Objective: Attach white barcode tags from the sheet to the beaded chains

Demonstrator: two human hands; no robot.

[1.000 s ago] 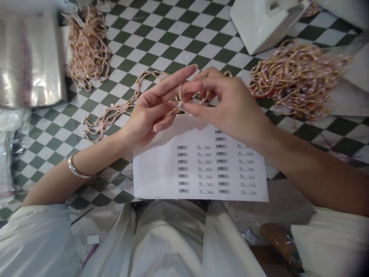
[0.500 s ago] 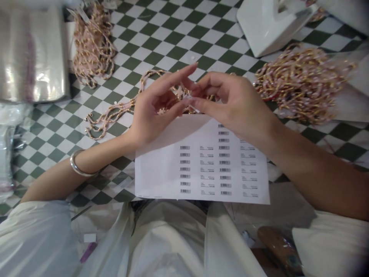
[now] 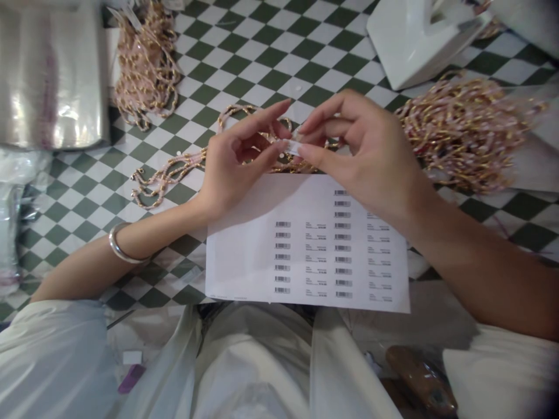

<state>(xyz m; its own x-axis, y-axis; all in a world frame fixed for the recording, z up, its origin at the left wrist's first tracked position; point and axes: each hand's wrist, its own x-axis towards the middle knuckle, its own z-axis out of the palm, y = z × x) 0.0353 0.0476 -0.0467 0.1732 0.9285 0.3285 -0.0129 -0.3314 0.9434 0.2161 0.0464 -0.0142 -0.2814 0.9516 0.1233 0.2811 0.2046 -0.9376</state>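
Note:
Both hands meet above the top edge of a white label sheet point(image 3: 244, 256) printed with rows of barcodes. My left hand point(image 3: 240, 157) pinches one end of a small white label point(image 3: 292, 146) between thumb and a finger. The thumb and fingertips of my right hand point(image 3: 358, 137) are at the label's other end. Behind and under the hands lies a strand of pink and gold beads point(image 3: 174, 169), its looped end showing at the left; the middle of it is partly hidden by the hands.
A bundle of beaded strands point(image 3: 146, 64) lies upper left beside clear plastic bags point(image 3: 52, 75). A larger bead pile point(image 3: 467, 134) is at the right, below a white stand point(image 3: 419, 41). The tablecloth point(image 3: 192, 87) is checkered.
My right hand has lifted its fingers and opened slightly, and more of the white label shows between the hands. The view has shifted a little.

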